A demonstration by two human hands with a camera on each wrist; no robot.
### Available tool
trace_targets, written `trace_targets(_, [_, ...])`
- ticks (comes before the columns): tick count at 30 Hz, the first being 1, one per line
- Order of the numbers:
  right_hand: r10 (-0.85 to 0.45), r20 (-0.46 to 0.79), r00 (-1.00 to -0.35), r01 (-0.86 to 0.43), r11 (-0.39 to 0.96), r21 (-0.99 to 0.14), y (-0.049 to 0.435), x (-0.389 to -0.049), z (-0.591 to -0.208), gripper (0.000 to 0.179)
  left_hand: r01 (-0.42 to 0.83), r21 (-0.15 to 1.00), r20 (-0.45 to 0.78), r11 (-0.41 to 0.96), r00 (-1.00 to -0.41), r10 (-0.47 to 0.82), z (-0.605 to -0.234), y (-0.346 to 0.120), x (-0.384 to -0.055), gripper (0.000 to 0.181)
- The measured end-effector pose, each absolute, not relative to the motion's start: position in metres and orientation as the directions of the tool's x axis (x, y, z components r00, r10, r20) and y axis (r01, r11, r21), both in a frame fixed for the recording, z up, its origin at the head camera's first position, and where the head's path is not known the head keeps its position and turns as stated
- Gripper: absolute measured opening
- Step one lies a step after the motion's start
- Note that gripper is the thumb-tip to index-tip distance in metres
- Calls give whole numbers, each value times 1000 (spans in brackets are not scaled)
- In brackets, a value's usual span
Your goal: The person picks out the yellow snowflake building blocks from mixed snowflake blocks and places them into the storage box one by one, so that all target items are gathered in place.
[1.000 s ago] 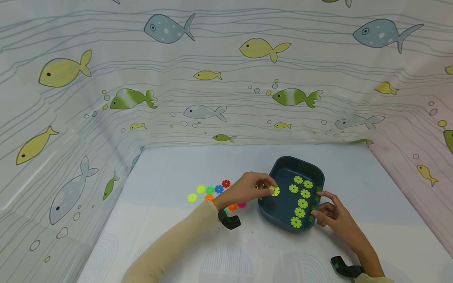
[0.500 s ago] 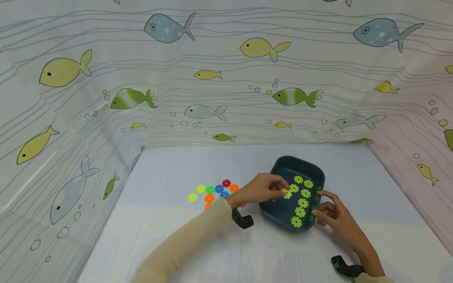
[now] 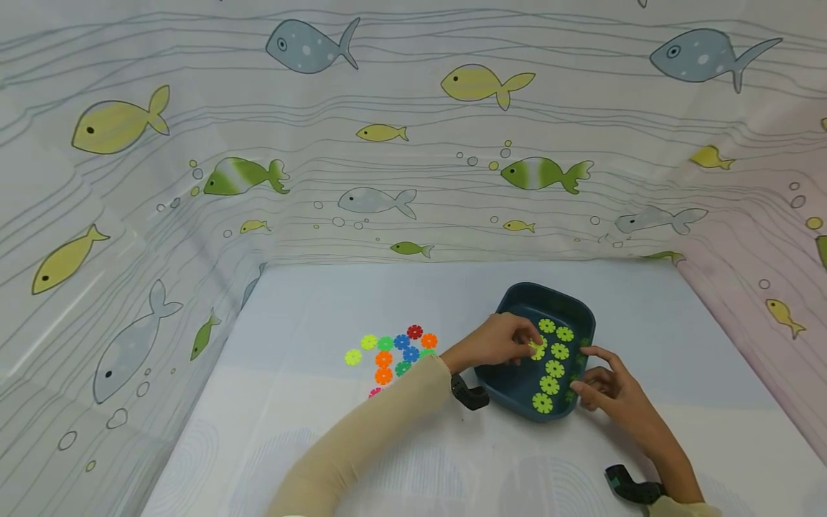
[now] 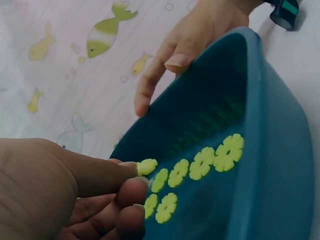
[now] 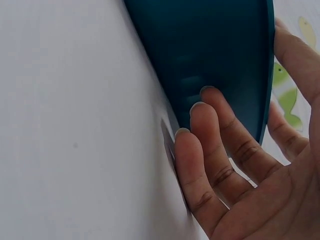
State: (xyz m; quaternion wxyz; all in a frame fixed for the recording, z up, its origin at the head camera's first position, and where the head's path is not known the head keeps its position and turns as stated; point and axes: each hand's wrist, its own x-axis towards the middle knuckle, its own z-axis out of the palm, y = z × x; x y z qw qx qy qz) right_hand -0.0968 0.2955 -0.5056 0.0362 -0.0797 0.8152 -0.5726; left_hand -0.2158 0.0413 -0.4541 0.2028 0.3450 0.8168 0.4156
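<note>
My left hand (image 3: 494, 343) reaches over a dark teal plastic basin (image 3: 507, 388) and pinches a yellow-green notched snowflake disc (image 4: 147, 166) between thumb and index finger. Below its fingertips, more yellow-green discs (image 3: 549, 385) lie flat on the basin floor in a loose line along the right side, with a second short row beside it. At the basin's right wall, my right hand (image 3: 614, 391) grips the rim with thumb and index finger. Its other fingers (image 5: 205, 127) bend against the outer wall, as the right wrist view shows.
Left of the basin, a loose group of snowflake discs (image 3: 384, 358) in orange, blue, green, red, pink and yellow lies on the white tabletop (image 3: 291, 388), partly covered by the left sleeve. A fish-printed sheet (image 3: 362, 165) rises behind and on both sides.
My left hand has moved right, carrying the yellow-green disc from the basin's left side to beside the rows of discs. My right hand stays at the rim.
</note>
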Motion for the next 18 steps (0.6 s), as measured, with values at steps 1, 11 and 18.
trace_targets(1, [-173,33,-984,-90,331,-939,296,-97,-505,67,389,818,-54,424,-682,730,-454,44,-216,15])
trace_targets(11, [-185,48,-982,-106,317,-942,297,-97,-506,68,332,800,-148,500,-698,701,-458,63,-223,14])
trace_targets(18, [-193,63,-979,-123,316,-941,298,-98,-507,68,308,763,-214,569,-710,671,-464,72,-228,15])
